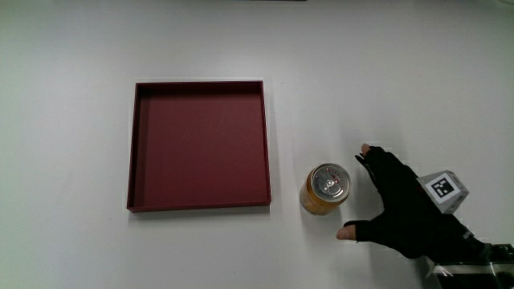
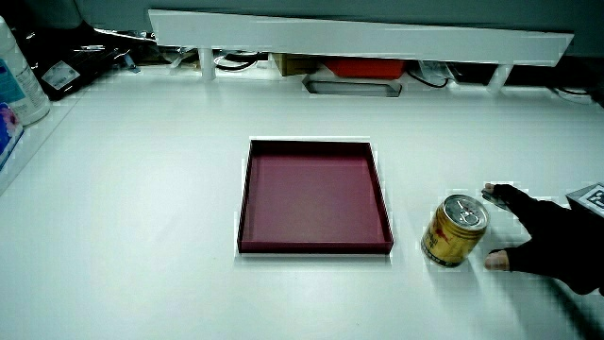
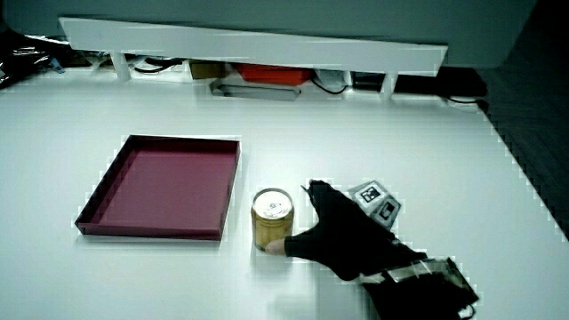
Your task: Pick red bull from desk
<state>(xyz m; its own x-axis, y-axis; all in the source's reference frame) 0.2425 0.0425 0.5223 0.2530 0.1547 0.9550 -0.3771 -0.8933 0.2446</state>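
A small gold can (image 1: pixel 326 190) with a silver top stands upright on the white table, beside the dark red tray (image 1: pixel 136 144). In both side views the can (image 2: pixel 454 231) (image 3: pixel 272 220) shows the same way. The gloved hand (image 1: pixel 401 207) lies beside the can, away from the tray, with thumb and fingers spread toward it. Its thumb tip is close to the can's base and holds nothing. The patterned cube (image 1: pixel 444 190) sits on the hand's back. The hand (image 2: pixel 543 241) (image 3: pixel 342 236) shows low over the table.
The shallow red tray (image 2: pixel 247 203) (image 3: pixel 98 197) has nothing in it. A low white partition (image 2: pixel 359 38) (image 3: pixel 249 44) runs along the table's edge farthest from the person, with cables and boxes under it. A bottle (image 2: pixel 19 80) stands at the table's edge in a side view.
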